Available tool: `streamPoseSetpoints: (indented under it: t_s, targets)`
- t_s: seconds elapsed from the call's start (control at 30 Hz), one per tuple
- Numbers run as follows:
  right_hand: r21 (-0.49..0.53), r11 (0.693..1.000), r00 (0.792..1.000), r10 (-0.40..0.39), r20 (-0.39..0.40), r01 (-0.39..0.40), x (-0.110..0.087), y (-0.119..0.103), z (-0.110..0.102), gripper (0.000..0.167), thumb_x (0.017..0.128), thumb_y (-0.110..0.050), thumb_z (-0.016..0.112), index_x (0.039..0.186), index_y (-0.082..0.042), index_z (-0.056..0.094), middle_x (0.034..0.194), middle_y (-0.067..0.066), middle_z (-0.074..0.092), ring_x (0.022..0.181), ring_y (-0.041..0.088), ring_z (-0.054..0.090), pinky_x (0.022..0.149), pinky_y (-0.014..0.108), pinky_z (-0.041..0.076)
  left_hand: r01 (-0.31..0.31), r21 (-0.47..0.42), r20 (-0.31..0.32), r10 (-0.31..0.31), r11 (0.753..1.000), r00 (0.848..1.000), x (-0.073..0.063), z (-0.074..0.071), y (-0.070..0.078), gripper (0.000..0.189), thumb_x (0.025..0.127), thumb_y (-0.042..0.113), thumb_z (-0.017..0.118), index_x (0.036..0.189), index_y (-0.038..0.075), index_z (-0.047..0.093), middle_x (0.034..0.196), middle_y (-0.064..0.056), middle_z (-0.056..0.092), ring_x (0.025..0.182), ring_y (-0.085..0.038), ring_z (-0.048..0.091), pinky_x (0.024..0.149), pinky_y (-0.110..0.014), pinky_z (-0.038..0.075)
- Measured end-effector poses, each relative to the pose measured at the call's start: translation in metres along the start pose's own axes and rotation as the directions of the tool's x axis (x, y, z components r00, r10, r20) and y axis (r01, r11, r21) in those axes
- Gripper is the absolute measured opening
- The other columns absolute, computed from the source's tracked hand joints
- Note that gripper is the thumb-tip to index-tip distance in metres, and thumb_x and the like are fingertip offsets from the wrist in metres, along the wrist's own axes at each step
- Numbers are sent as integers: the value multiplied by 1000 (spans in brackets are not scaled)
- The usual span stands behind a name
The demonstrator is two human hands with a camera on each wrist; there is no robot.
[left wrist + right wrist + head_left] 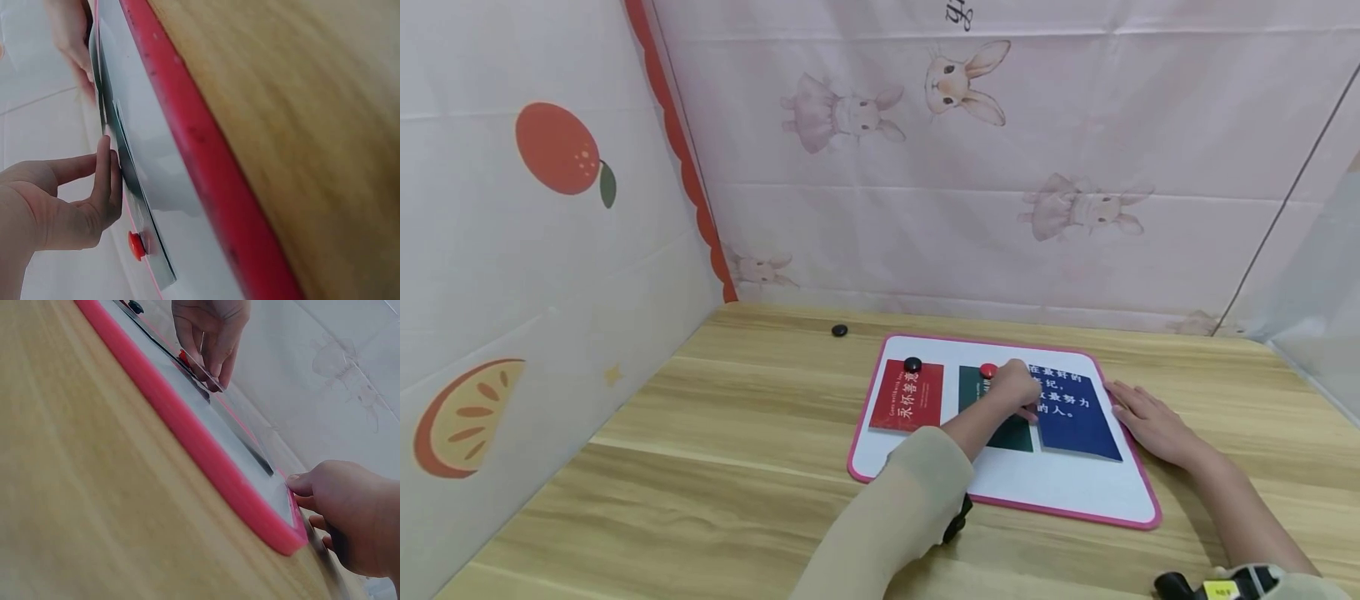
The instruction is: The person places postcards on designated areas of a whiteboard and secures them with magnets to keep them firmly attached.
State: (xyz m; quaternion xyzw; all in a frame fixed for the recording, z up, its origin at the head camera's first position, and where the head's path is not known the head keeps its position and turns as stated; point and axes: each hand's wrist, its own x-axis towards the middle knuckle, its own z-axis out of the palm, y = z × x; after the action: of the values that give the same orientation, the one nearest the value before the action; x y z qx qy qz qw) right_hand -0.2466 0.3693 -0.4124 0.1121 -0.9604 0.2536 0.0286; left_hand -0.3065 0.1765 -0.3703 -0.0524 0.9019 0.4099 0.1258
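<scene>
A whiteboard with a pink rim (1000, 501) lies on the wooden table, carrying a red card (891, 400), a dark green card (1015, 435) and a blue card (1078, 425). My left hand (1013, 387) reaches over the board and pinches the blue card's left edge, which stands slightly off the surface in the right wrist view. A red magnet (988, 370) sits at the green card's top, a black magnet (912, 365) on the red card. My right hand (1153, 425) rests against the board's right edge, its fingers loosely extended; the thumb touches the pink rim (206, 462).
Another black magnet (839, 331) lies on the wooden table (722, 433), behind and left of the board. A pale curtain with rabbit prints (925, 225) hangs at the back, and a white curtain with fruit prints (550, 275) borders the left side.
</scene>
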Motion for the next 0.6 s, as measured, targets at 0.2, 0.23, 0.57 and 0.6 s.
streamPoseSetpoints:
  t_s: [0.2, 0.23, 0.57, 0.6]
  targets:
    - [7, 1000, 1000, -14, -6, 14, 0, -1, -1, 50, 100, -22, 36, 137, 10, 28, 137, 38, 21, 124, 56, 10, 95, 67, 9, -12, 45, 1, 12, 999, 1000, -2, 2, 2, 19, 82, 4, 66, 100, 2, 59, 73, -11, 54, 41, -19, 56, 44, -21, 47]
    - [6, 1000, 1000, -15, -7, 15, 0, -1, -1, 49, 100, -22, 36, 137, 10, 28, 136, 38, 21, 124, 56, 10, 95, 67, 9, -15, 50, 3, 15, 999, 1000, -3, 2, 2, 20, 82, 4, 67, 101, 2, 59, 74, -11, 55, 41, -18, 56, 44, -20, 46]
    - [2, 1000, 1000, -9, -1, 9, 0, -1, -1, 50, 100, -22, 36, 137, 10, 27, 136, 38, 21, 125, 56, 10, 95, 67, 9, -23, 61, 0, 24, 998, 1000, -7, 3, 3, 25, 82, 3, 67, 106, 3, 59, 80, -11, 57, 42, -17, 56, 44, -20, 46]
    - [2, 1000, 1000, -7, 2, 7, 0, 0, -1, 50, 100, -23, 36, 137, 10, 27, 137, 38, 21, 125, 56, 10, 95, 67, 9, -24, 64, -1, 24, 998, 1000, -8, 3, 3, 25, 82, 4, 67, 106, 4, 59, 80, -11, 57, 42, -17, 56, 44, -20, 46]
